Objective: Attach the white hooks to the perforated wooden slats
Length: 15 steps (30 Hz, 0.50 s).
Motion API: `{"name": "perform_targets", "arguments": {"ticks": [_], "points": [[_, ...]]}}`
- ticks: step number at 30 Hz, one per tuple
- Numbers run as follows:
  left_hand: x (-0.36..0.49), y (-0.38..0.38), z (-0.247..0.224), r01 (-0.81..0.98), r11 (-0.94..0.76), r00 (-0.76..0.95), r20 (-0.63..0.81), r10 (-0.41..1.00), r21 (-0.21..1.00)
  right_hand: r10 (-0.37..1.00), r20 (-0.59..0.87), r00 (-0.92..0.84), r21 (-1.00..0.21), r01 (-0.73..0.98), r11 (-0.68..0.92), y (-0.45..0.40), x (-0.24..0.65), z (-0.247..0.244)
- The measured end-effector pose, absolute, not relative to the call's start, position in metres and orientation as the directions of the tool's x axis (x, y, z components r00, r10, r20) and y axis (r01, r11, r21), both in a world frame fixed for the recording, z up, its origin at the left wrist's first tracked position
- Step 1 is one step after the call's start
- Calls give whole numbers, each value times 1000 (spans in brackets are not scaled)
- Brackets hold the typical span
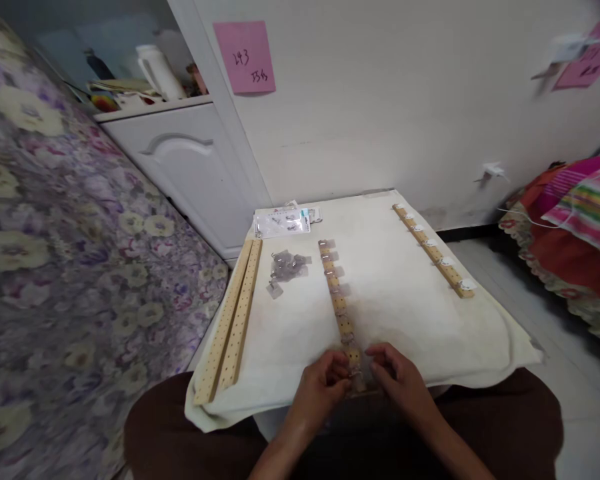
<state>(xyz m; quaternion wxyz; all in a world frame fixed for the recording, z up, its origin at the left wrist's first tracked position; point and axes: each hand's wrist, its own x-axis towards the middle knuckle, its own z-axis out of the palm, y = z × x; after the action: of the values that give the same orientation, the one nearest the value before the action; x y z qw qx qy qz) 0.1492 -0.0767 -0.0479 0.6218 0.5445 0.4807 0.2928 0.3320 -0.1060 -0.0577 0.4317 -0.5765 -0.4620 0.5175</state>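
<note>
A wooden strip with holes (339,303) runs up the middle of the cloth-covered table, with several small clear tags and metal pieces along it. At its near end, my left hand (325,379) is on the left side, fingers curled and thumb apart, fingertips close to the strip's edge; whether they touch it I cannot tell. My right hand (397,373) is just right of the same end, fingers bent and a gap between thumb and forefinger. No object shows in either hand. A pile of small clear packets (287,265) lies left of the strip.
Two bare perforated wooden strips (237,320) lie along the table's left side. Another strip (433,252) with white tagged pieces lies at the right. Clear packaging (281,223) lies at the back left. A floral curtain (105,253) hangs left; a wall (370,100) stands behind.
</note>
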Motion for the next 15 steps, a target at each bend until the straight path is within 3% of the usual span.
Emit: {"name": "perform_targets", "arguments": {"ticks": [7,11,15], "points": [[147,-76,-37,46,338,381,-329,864,940,988,-156,11,-981,116,-156,-108,326,-43],[137,-74,-31,38,307,350,-300,887,951,987,-160,-15,-985,67,-159,-108,326,-43],[109,-60,-26,121,203,155,-220,963,972,992,-103,74,-967,228,-117,-110,333,-45]]}}
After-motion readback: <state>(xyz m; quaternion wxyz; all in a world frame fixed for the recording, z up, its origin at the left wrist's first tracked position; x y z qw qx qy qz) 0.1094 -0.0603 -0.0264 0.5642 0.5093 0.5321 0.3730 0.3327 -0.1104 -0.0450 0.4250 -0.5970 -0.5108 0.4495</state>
